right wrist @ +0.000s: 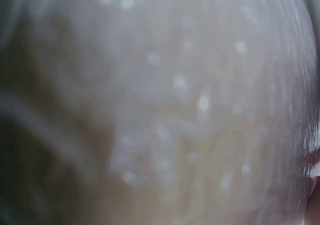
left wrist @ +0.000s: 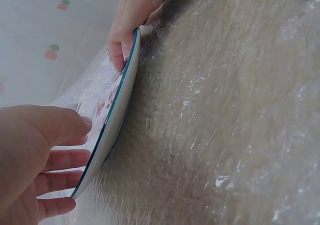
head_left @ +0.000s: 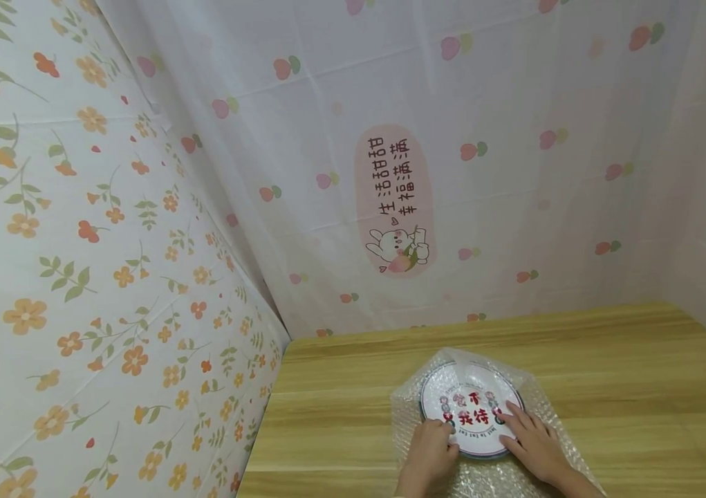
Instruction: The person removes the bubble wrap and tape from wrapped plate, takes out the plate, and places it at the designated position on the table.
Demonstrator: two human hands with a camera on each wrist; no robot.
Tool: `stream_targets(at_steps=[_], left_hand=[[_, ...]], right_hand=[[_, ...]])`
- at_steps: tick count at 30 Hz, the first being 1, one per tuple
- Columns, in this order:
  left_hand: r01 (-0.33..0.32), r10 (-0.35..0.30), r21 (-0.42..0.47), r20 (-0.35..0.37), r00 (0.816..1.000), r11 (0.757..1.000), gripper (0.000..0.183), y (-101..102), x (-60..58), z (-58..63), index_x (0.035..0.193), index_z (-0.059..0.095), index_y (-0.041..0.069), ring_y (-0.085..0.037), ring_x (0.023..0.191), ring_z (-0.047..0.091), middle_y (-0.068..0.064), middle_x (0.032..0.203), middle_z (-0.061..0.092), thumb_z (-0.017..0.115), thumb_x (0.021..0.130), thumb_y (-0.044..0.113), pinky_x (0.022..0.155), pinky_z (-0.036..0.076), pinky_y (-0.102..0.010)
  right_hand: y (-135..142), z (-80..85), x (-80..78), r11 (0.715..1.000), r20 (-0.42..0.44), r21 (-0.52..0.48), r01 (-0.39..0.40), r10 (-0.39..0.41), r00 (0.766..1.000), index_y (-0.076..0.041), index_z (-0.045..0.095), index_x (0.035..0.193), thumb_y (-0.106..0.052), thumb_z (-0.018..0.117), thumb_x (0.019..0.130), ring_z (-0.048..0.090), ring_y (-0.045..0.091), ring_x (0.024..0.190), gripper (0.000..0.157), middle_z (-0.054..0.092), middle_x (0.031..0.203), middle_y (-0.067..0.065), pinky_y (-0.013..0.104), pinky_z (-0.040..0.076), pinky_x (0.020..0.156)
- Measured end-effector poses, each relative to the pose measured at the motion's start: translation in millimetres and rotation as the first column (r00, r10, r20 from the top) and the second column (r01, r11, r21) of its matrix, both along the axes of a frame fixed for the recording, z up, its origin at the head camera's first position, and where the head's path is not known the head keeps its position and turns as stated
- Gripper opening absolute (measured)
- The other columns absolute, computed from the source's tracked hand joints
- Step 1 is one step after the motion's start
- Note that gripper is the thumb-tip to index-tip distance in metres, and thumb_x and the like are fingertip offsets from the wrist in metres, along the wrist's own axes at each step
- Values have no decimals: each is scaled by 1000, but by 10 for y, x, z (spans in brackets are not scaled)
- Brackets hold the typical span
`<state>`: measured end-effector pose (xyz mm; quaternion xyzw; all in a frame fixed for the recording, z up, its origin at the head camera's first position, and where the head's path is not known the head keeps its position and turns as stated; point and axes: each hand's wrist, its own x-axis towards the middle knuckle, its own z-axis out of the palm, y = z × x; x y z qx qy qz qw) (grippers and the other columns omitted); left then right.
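Note:
A round white plate [head_left: 474, 387] with a dark teal rim, red characters and small printed figures lies on a sheet of bubble wrap [head_left: 411, 401]. My left hand [head_left: 430, 449] holds the plate's lower-left edge. In the left wrist view, that hand [left wrist: 45, 160] has its thumb over the plate's face and its fingertips at the rim. At the opposite side, my right hand [head_left: 533, 439] grips the rim with thumb and index finger over the printed face; its other fingers are partly hidden. The right wrist view is blurred and filled by bubble wrap [right wrist: 200, 85].
The wood-grain table [head_left: 639, 387] extends to both sides of the wrap. Behind it hangs a pale curtain [head_left: 514, 207] with fruit prints, and a flowered cloth [head_left: 110, 277] stands along the left side.

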<state>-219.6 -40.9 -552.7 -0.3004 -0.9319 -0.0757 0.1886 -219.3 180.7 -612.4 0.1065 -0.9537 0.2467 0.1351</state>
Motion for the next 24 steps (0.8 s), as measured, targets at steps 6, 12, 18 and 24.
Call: stream_targets(at_steps=[6, 12, 18, 24], left_hand=[[-5, 5, -12, -24, 1000, 1000, 12, 10, -8, -10, 66, 58, 16, -6, 60, 47, 8, 63, 48, 66, 68, 25, 54, 35, -19], [9, -10, -17, -64, 998, 1000, 10, 2, -20, -54, 70, 61, 17, -7, 62, 48, 8, 65, 51, 66, 66, 24, 55, 36, -19], [19, -22, -24, -99, 995, 1000, 10, 8, -36, -81, 70, 62, 17, -7, 62, 48, 9, 65, 52, 67, 65, 25, 57, 37, -19], [18, -23, -41, -114, 993, 999, 10, 12, -46, -86, 70, 63, 17, -6, 63, 49, 9, 66, 53, 66, 67, 25, 59, 38, -19]], right_hand=[[-4, -5, -5, 1000, -14, -6, -4, 4, 1000, -10, 57, 118, -34, 56, 84, 36, 43, 111, 42, 41, 130, 15, 62, 27, 80], [-13, 24, 5, 1000, -2, -13, -4, 4, 1000, -10, 57, 118, -34, 56, 84, 35, 42, 112, 41, 41, 131, 15, 62, 26, 81], [-9, 24, 3, 1000, 3, -17, -2, 2, 1000, -11, 57, 118, -34, 57, 84, 35, 43, 112, 41, 41, 131, 15, 62, 26, 81], [-4, 20, 8, 1000, 8, -10, 1, -1, 1000, -12, 57, 118, -34, 57, 84, 36, 44, 111, 40, 41, 131, 16, 62, 26, 81]])
